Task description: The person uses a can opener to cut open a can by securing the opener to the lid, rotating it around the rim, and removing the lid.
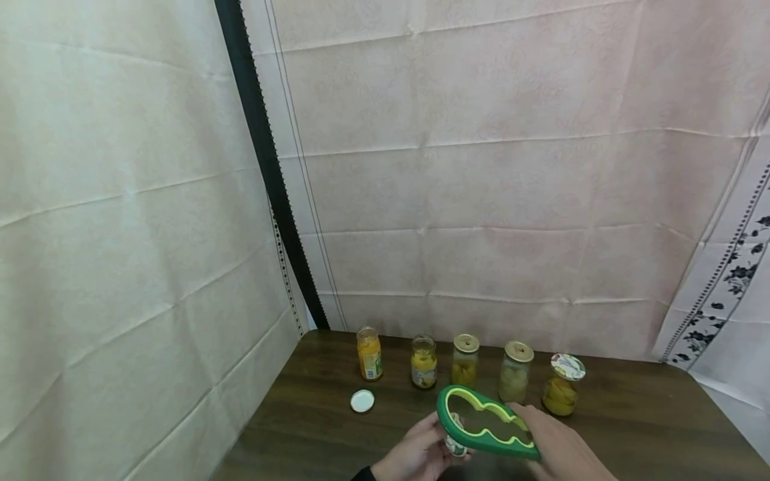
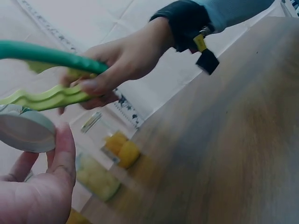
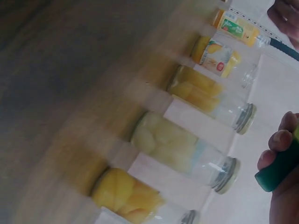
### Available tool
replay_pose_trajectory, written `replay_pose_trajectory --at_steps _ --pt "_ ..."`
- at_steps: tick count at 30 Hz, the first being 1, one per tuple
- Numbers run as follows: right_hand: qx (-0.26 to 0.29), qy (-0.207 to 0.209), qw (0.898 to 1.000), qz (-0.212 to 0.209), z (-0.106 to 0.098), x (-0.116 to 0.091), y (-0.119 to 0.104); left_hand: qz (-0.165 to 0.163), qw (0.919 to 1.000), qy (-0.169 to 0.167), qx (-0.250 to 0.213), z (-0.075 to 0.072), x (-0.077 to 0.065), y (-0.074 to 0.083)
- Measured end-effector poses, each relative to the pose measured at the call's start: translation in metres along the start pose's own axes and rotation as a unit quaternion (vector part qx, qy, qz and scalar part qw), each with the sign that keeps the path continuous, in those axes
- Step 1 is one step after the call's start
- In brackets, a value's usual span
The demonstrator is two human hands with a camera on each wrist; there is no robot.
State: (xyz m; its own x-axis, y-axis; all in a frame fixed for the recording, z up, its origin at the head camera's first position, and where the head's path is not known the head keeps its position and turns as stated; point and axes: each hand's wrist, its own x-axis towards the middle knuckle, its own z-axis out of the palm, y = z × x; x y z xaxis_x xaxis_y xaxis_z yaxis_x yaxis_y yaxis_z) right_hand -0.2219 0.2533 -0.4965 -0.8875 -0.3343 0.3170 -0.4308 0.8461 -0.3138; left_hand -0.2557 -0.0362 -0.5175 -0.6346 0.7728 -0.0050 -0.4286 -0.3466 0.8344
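Observation:
My left hand [image 1: 421, 449] pinches a jar lid [image 2: 29, 132] between thumb and fingers; its pale inner side faces the left wrist camera. A green jar opener [image 1: 490, 442], lined with wavy light-green grips, is held by its handle end in my right hand [image 1: 556, 444]. The opener's rounded end lies over part of the lid in the head view; whether they touch, I cannot tell. Beyond the hands stand an uncapped orange jar [image 1: 369, 356], an uncapped yellow jar [image 1: 424, 364], two gold-lidded jars [image 1: 465, 364] and a jar with a patterned lid [image 1: 561, 394].
A white lid [image 1: 362, 401] lies on the dark wooden table [image 1: 289, 421], in front of the orange jar. Pale cloth [image 1: 493, 187] hangs behind the jar row, and another cloth [image 1: 132, 267] hangs at the left. A black strip [image 1: 271, 160] runs down between them.

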Motion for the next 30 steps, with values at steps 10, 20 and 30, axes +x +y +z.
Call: replay_pose_trajectory --at_steps 10,20,30 --pt "-0.038 0.057 0.998 0.013 0.004 -0.006 0.0 0.022 0.9997 0.003 0.009 -0.012 -0.009 0.002" --pt "-0.001 0.003 0.997 0.079 0.0 -0.009 -0.002 -0.008 0.9873 0.103 0.121 -0.021 -0.01 0.006" --pt "-0.002 0.001 0.998 0.059 -0.001 -0.016 0.008 -0.076 0.8814 0.166 0.436 -0.058 -0.017 0.022"
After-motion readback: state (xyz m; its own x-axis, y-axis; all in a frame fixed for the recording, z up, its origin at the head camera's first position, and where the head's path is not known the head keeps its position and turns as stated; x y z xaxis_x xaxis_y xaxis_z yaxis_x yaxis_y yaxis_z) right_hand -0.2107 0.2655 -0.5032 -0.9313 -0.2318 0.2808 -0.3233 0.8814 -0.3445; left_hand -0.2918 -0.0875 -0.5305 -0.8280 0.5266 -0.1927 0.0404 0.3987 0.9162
